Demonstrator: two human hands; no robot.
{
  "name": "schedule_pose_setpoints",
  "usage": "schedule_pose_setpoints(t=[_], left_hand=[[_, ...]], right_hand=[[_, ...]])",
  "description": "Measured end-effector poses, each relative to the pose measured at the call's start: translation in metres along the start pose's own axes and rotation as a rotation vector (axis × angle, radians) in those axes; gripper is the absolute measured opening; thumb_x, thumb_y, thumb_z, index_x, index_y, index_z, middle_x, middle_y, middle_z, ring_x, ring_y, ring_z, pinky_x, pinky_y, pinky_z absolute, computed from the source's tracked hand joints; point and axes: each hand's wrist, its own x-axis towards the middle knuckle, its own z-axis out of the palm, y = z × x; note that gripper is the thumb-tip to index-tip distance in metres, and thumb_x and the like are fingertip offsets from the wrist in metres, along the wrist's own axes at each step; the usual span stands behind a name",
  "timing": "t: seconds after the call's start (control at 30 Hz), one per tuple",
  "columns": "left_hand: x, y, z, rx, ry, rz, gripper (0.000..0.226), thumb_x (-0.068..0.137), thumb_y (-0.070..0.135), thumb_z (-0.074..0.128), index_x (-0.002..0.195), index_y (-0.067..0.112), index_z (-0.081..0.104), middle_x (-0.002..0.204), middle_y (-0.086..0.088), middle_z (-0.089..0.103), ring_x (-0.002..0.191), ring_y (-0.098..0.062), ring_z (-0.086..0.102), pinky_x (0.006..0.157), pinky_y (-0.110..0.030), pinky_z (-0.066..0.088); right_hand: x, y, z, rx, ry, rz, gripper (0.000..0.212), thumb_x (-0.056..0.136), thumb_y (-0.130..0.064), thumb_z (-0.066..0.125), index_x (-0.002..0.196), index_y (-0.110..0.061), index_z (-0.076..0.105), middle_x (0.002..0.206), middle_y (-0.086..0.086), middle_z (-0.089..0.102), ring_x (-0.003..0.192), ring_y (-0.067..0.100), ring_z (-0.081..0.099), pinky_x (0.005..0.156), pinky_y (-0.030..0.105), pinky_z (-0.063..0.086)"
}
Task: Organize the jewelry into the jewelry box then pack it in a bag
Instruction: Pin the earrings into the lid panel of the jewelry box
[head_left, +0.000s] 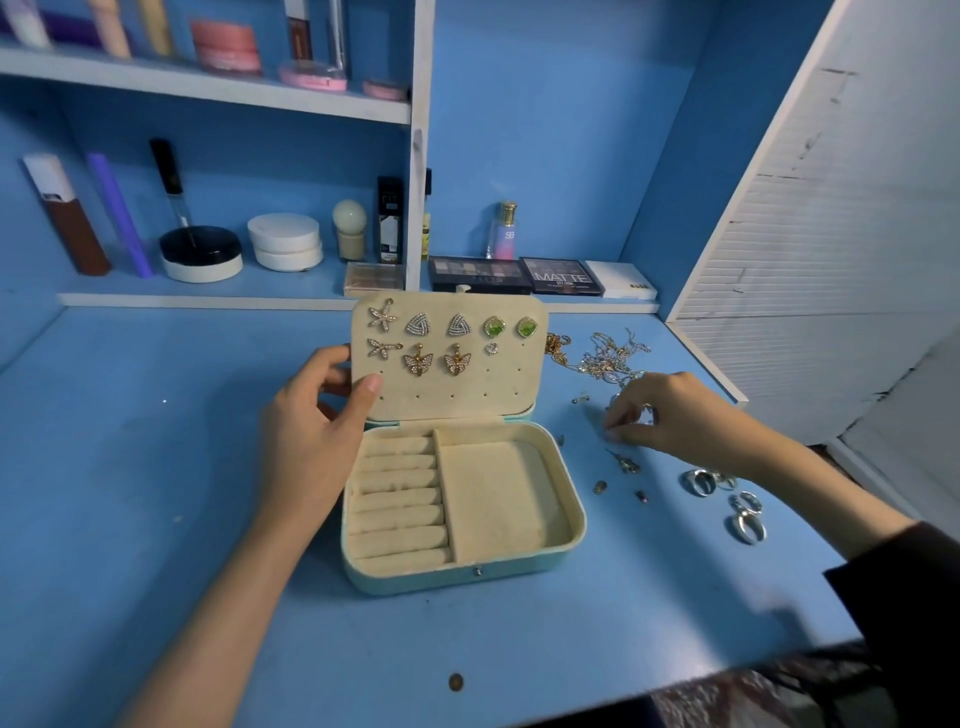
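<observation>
My left hand (311, 415) grips the left edge of the box's lid (498, 384), thumb on its inner face, holding it upright. The box (467, 574) lies open on the table (156, 493), with earrings (457, 328) pinned in two rows on the lid. Right of the box, my right hand (670, 415) has its fingertips bunched down among small loose pieces (626, 462); I cannot tell whether it holds one. Chains (608, 358) lie right of the lid, and rings (727, 499) right of the box.
</observation>
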Motion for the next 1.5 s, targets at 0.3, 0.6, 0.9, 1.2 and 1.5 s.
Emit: schedule_pose_setpoints(t=[0.3,0.6,0.9,1.2,1.5], left_hand=[[0.000,-0.001,0.001,-0.001,0.007,-0.015,0.016,0.087,0.017,0.066,0.095,0.030,0.060,0.084,0.018,0.064,0.075,0.005,0.059,0.063,-0.014,0.044],[0.000,-0.001,0.000,-0.002,0.006,-0.017,0.014,0.088,0.018,0.065,0.096,0.029,0.061,0.082,0.015,0.064,0.075,0.001,0.059,0.061,-0.012,0.043],[-0.001,0.000,-0.001,-0.001,0.009,0.003,0.015,0.087,0.017,0.066,0.094,0.029,0.060,0.083,0.014,0.065,0.076,-0.005,0.061,0.064,-0.023,0.045],[0.000,0.000,0.000,0.007,0.016,0.003,0.015,0.087,0.018,0.066,0.094,0.030,0.060,0.082,0.014,0.065,0.075,-0.004,0.060,0.064,-0.025,0.046],[0.000,0.000,0.000,-0.004,0.011,-0.003,0.015,0.087,0.018,0.066,0.095,0.029,0.061,0.082,0.015,0.065,0.076,-0.006,0.060,0.066,-0.028,0.047]], right_hand=[[0.017,-0.045,0.000,0.216,0.225,-0.103,0.008,0.081,-0.018,0.072,0.078,-0.024,0.068,0.076,-0.005,0.065,0.070,0.000,0.054,0.062,0.008,0.039],[0.033,-0.068,0.004,0.277,0.370,-0.080,0.007,0.084,-0.012,0.069,0.082,-0.017,0.073,0.073,-0.001,0.063,0.066,0.007,0.048,0.060,0.010,0.037],[0.039,-0.072,0.007,0.272,0.425,-0.013,0.006,0.083,-0.020,0.069,0.078,-0.016,0.071,0.075,0.006,0.066,0.067,0.019,0.052,0.066,0.039,0.046],[0.041,-0.076,0.009,0.316,0.482,0.078,0.009,0.080,-0.025,0.072,0.076,-0.019,0.068,0.074,0.010,0.064,0.069,0.023,0.053,0.068,0.042,0.046],[0.034,-0.065,0.000,0.310,0.465,0.039,0.009,0.084,-0.017,0.067,0.077,-0.022,0.070,0.070,0.003,0.065,0.065,0.017,0.051,0.058,0.022,0.041]])
